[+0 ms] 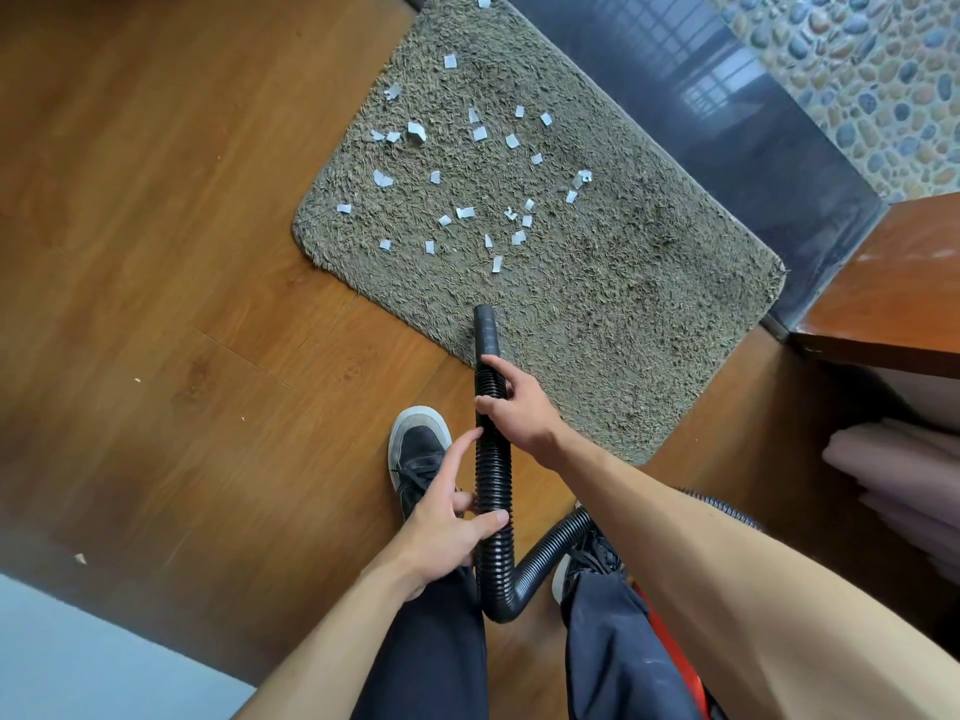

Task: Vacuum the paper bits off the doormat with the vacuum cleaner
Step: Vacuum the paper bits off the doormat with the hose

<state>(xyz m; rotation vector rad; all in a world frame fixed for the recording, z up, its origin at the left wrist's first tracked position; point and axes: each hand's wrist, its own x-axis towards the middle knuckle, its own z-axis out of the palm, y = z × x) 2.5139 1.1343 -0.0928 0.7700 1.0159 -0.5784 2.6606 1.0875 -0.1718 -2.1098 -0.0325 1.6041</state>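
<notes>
Nearest, left hand (pixel 447 517), fingers pinching hose (pixel 493 475); right hand (pixel 519 407), fingers wrapped round it farther. Tip over doormat (pixel 597 304) near edge, paper bits (pixel 465 213) beyond; tail hidden behind legs (pixel 613 646).

A single wide-angle view is taken from the head, aimed steeply down at the floor (pixel 156 252); the left hand (pixel 441 527) and right hand (pixel 522 410) are framed close, the doormat (pixel 597 314) just beyond.
</notes>
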